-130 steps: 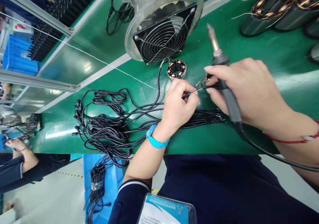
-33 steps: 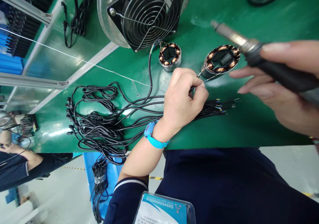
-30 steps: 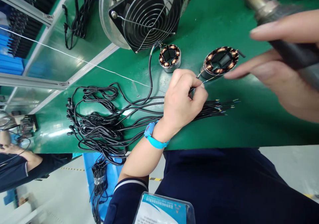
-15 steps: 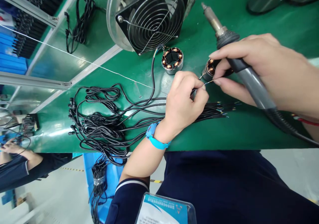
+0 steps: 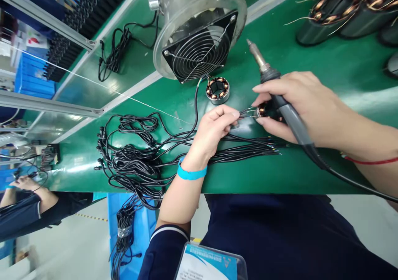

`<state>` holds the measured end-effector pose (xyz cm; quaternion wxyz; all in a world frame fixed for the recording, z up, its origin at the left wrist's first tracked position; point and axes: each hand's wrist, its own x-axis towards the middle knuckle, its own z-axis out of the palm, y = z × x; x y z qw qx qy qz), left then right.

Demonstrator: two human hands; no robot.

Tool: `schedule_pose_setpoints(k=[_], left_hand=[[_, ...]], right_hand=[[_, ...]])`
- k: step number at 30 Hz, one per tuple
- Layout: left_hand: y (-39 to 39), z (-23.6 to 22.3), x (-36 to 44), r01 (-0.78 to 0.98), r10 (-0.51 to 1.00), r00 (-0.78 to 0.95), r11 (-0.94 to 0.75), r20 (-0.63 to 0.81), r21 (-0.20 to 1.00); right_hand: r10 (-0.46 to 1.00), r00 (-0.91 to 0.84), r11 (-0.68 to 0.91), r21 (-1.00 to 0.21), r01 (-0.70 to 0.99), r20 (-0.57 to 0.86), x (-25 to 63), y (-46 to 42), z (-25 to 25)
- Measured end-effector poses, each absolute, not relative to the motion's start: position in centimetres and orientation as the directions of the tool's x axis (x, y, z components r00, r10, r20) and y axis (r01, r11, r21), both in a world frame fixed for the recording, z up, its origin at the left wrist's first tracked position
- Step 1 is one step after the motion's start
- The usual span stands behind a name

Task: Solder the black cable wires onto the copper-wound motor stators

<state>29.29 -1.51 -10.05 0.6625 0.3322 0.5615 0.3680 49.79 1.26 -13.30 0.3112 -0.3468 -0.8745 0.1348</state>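
Observation:
My right hand (image 5: 298,105) is wrapped round a soldering iron (image 5: 290,116), its bare metal tip pointing up and left. The same hand's thumb and fingertips reach round a small stator with copper coils (image 5: 261,110), mostly hidden behind them. Thin wires run from this stator toward my left hand (image 5: 213,128), whose thumb and forefinger pinch the end of a black cable with its fine wires. Just beyond, a second copper-wound stator (image 5: 217,90) stands on the green bench, joined to a black cable (image 5: 196,105).
A fume hood with a fan grille (image 5: 202,56) stands behind the second stator. Coiled black cables (image 5: 130,159) lie at left, their stripped ends reaching under my hands. Large stators (image 5: 326,18) stand back right. A blue bin (image 5: 146,222) sits below the bench edge. Another person's hands (image 5: 26,183) work far left.
My left hand has turned and drawn back slightly from my right hand. My right fingers have shifted from a thin wire to the stator. The view has shifted too, showing more large stators.

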Motion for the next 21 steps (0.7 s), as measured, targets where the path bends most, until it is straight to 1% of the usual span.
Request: schedule_pose_setpoints(k=[3,7,11,16,21], left_hand=[[-1.7,-10.0,29.3,-0.137,0.87,0.088,0.493,-0.485,0.859],[-1.8,-9.9,29.9,-0.137,0.892,0.089,0.452,-0.443,0.882],[-1.8,-9.7,30.2,-0.071,0.895,0.063,0.445,-0.441,0.893],[-1.9,-9.4,29.5,0.001,0.883,0.15,0.449,-0.444,0.893],[-2.2,-9.5,30.1,0.014,0.894,0.103,0.436,-0.435,0.9]], right_hand=[[0.659,-0.572,0.751,-0.46,0.474,0.487,49.8,0.9,-13.2],[0.643,-0.574,0.766,-0.45,0.46,0.507,49.8,0.9,-13.4],[0.621,-0.555,0.783,-0.401,0.476,0.554,49.4,0.7,-13.6],[0.584,-0.54,0.807,-0.358,0.47,0.606,48.9,0.6,-13.8],[0.604,-0.547,0.792,-0.36,0.493,0.58,48.8,0.6,-13.5]])
